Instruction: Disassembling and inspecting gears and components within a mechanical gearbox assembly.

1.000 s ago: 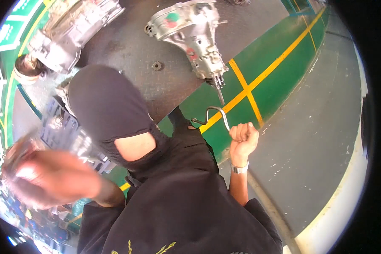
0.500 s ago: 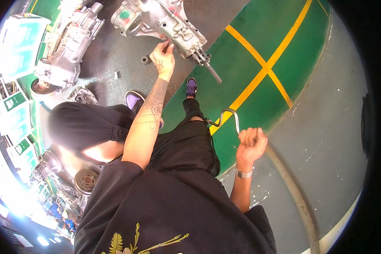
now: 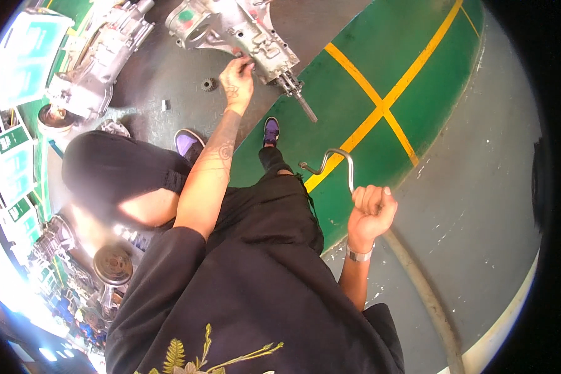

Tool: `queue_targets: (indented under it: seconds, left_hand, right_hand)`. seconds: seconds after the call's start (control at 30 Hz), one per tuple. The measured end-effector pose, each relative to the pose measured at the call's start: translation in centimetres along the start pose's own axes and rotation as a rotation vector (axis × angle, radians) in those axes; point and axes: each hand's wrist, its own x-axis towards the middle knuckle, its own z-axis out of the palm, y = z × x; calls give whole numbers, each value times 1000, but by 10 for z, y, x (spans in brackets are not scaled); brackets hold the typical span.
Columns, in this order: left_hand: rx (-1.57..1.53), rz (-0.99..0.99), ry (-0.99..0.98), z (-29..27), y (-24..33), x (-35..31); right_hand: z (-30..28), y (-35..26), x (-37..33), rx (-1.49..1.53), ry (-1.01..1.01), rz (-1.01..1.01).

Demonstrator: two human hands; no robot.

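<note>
My left hand (image 3: 237,80) reaches out to a silver gearbox housing (image 3: 246,28) on the dark metal floor. Its fingertips are pinched together at the housing's near edge; whatever they hold is too small and hidden to name. A splined shaft (image 3: 305,106) sticks out of the housing's right end. On the right, my right hand (image 3: 373,212) is closed round a bent, crank-shaped speed brace (image 3: 350,167). The socket end of the brace points left, over the green floor near my knee, apart from the housing.
A small toothed gear (image 3: 209,84) and a small pale block (image 3: 165,105) lie on the metal floor. Another gearbox (image 3: 96,68) stands at the left. Further machine parts, among them a round pulley-like part (image 3: 113,265), are beside my bent leg. A thick hose (image 3: 427,293) runs along the grey floor.
The view has shifted slightly, and the floor things sit a little further left. My left hand remains at the housing's edge. The speed brace's end now shows clear of my knee.
</note>
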Motion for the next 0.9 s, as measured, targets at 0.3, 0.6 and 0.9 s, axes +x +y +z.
queue_targets:
  seconds: [0.3,0.6,0.9]
  left_hand:
    - [430,88,-107,-34,-8,-20]
    - [-541,-55,-269,-36,200,-9]
    - [-348,-113,38,-6,136,18]
  right_hand:
    - [50,-36,10,117,-242,-87]
    - [161,-73,70,293,-326,-224]
    - [205,-7,105,141,-307,-218]
